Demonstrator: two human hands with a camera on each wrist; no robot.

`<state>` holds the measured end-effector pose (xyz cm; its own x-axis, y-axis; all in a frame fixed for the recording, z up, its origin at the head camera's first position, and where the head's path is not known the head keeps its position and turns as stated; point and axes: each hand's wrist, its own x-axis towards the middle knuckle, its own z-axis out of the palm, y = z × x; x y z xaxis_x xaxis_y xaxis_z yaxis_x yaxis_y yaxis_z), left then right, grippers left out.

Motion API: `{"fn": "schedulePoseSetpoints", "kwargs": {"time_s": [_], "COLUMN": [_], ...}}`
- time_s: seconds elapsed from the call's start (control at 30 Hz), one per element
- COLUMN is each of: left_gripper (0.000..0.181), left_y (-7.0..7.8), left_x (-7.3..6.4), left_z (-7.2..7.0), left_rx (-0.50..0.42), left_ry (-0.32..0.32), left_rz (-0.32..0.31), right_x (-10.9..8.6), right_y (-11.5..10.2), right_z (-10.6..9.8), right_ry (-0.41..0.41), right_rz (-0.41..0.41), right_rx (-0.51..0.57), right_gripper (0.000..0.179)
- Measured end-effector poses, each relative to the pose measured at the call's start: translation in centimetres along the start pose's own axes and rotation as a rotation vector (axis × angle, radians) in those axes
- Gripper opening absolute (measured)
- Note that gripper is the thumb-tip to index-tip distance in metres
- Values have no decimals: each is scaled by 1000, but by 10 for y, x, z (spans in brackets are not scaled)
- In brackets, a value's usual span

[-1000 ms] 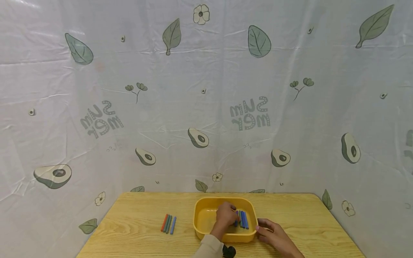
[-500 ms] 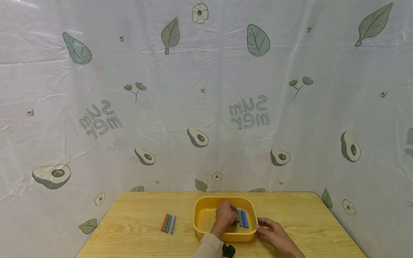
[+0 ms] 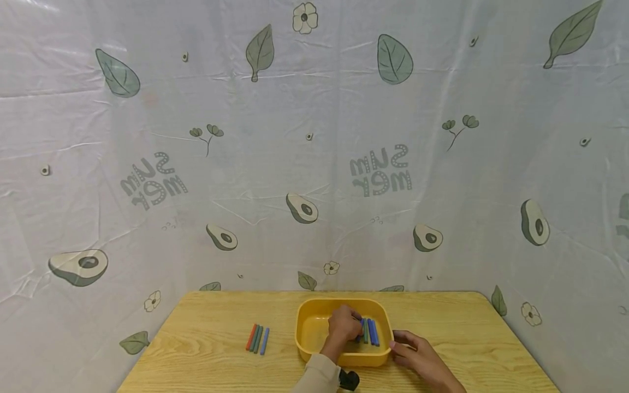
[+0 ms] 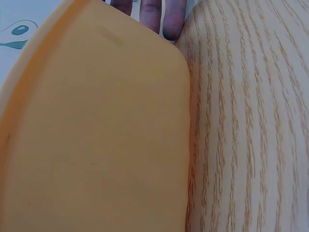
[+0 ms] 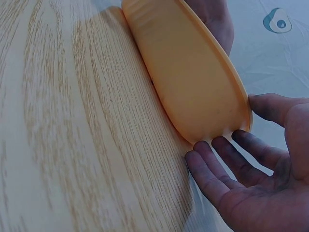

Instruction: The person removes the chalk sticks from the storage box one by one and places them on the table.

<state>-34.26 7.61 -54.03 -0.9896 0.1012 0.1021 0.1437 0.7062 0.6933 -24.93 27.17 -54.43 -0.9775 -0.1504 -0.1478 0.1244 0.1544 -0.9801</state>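
Note:
A yellow tub (image 3: pixel 363 359) sits on the table. My left hand (image 3: pixel 344 326) reaches down into it, fingers curled over a blue stick that they partly cover. Beside the fingertips, a green stick (image 3: pixel 366 331) and more blue sticks (image 3: pixel 373 332) lie side by side. My right hand (image 3: pixel 416 356) is at the tub's right end; in the right wrist view its thumb touches the rim and its extended fingertips (image 5: pixel 202 146) rest against the outer wall. The left wrist view shows the tub's outer wall (image 4: pixel 106 130), with several fingertips (image 4: pixel 171 26) past its far corner.
Left of the tub, a red stick (image 3: pixel 251 337), two green sticks (image 3: pixel 255 339) and a light blue stick (image 3: pixel 265 341) lie on the wooden table (image 3: pixel 211 360). A patterned sheet (image 3: pixel 314 164) hangs behind the table. A black device (image 3: pixel 349 380) is at the left wrist.
My left fingers shift slightly within the row of sticks, and a blue stick at the fingertips has moved a little. The tub, my right hand and the sticks on the table stay put.

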Motion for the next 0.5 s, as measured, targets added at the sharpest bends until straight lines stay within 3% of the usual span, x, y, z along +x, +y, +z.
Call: {"fn": "schedulePoseSetpoints", "kwargs": {"time_s": [0.5], "left_gripper": [25], "left_y": [-5], "left_x": [-2], "left_z": [-11], "left_rx": [-150], "left_ry": [-57], "left_rz": [2], "right_x": [1], "right_y": [2], "right_z": [0], "right_ry": [23], "right_rz": [14], "right_rx": [7], "right_gripper": [69]}}
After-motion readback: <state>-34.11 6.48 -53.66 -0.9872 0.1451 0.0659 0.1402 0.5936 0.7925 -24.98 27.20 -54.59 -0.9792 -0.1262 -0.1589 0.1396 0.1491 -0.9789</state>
